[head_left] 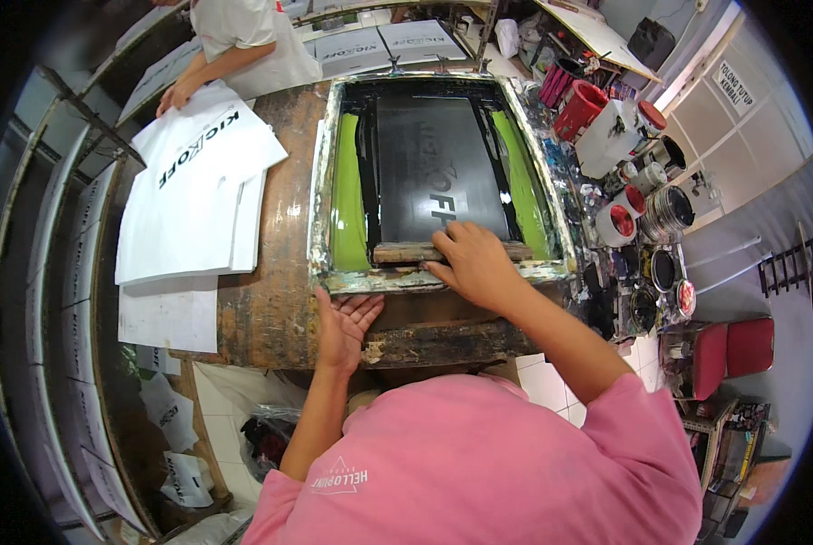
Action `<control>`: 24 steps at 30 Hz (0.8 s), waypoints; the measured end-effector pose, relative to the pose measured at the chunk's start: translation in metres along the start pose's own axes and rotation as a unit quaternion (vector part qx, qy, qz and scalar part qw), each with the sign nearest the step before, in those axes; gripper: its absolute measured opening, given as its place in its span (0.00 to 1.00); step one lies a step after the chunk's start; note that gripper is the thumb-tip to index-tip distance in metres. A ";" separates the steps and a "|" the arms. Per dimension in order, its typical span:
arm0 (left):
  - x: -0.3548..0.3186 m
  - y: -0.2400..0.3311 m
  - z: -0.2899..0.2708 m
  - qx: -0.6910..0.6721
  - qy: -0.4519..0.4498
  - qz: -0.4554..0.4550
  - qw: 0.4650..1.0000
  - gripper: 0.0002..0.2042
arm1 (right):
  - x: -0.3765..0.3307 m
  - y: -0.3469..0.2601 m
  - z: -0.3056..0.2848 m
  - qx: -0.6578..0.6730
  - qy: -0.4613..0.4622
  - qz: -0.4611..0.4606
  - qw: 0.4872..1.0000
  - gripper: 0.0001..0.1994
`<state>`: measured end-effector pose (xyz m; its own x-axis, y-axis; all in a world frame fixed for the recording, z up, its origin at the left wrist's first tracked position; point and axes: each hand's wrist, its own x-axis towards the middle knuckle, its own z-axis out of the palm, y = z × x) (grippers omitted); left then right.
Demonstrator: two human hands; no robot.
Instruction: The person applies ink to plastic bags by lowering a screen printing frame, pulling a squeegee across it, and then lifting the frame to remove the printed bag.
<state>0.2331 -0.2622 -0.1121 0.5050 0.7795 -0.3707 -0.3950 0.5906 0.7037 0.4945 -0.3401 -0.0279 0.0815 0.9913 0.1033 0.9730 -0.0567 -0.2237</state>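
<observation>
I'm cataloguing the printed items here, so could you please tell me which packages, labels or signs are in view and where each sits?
White bags: stacked flat on the table's left, black print.
Wall sign: upper right, small white rectangle, dark lettering.
Printed white sheets: beyond the screen frame, laid flat.
Loose white bags: on the floor, lower left, crumpled.
</observation>
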 end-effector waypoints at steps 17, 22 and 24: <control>0.062 0.004 0.026 0.858 0.071 0.198 0.470 0.55 | 0.115 -0.005 -0.189 -0.141 0.340 -0.033 0.929 0.19; 0.068 0.001 0.025 0.849 0.059 0.171 0.497 0.61 | 0.132 -0.001 -0.207 -0.142 0.369 -0.060 0.917 0.21; 0.072 0.003 0.030 0.858 0.068 0.189 0.473 0.61 | 0.138 0.000 -0.214 -0.135 0.365 -0.064 0.919 0.21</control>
<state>0.2914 -0.2105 -0.1180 0.5471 0.8367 0.0244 0.8259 -0.5443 0.1473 0.5522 -0.2291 0.1935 -0.0099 0.6538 0.7566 0.9947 -0.0710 0.0744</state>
